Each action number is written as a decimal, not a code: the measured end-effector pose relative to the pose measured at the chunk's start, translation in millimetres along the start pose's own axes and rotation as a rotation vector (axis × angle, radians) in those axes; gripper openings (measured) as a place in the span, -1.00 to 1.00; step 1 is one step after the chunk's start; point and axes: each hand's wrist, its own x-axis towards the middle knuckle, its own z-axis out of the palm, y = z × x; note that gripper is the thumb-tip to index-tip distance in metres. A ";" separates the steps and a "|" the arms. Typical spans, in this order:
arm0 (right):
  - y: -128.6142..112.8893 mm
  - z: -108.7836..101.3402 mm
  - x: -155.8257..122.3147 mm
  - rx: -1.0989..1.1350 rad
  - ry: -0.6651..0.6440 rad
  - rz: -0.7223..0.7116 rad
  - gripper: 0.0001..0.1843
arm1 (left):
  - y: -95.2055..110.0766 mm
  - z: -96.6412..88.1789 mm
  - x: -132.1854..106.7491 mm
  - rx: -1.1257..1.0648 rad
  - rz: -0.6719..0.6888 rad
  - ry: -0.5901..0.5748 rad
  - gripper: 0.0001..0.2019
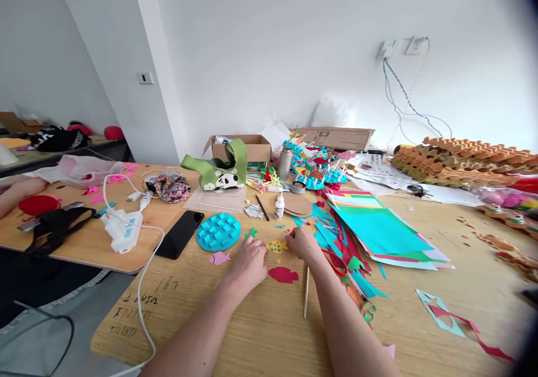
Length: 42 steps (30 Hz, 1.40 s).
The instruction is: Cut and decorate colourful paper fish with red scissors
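A yellow paper fish (276, 246) with coloured dots lies between my two hands. My left hand (251, 262) is closed, its fingertips holding the fish at its head end. At the tail end, my right hand (303, 243) has its fingers pinched together; what is in them is hidden. Below the yellow fish lies a red paper fish (283, 275). A pink paper fish (219, 258) and a green paper piece (251, 233) are by my left hand. Small paper dots (282, 227) lie just beyond the yellow fish. A wooden stick (306, 293) rests under my right forearm.
A woven blue paper disc (218, 232) and a phone (180, 235) are left. A glue bottle (279, 206) stands ahead, before a metal flask (284, 164). Coloured paper sheets (382, 226) and scraps lie right. Another person's arm (19, 192) is far left, beyond a power strip (123, 231).
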 end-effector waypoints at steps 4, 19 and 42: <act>0.6 3.9 1.8 -0.034 -0.020 -0.038 -0.81 | -0.2 0.5 -0.3 -0.011 -0.007 -0.010 -0.63; 1.8 6.2 4.8 -0.049 -0.077 -0.025 -0.71 | 1.5 -2.4 -2.1 -0.028 -0.012 -0.013 -0.61; 0.4 3.7 6.2 0.536 -0.058 0.029 -0.75 | 4.0 -4.8 -3.0 -0.025 -0.028 -0.028 -0.62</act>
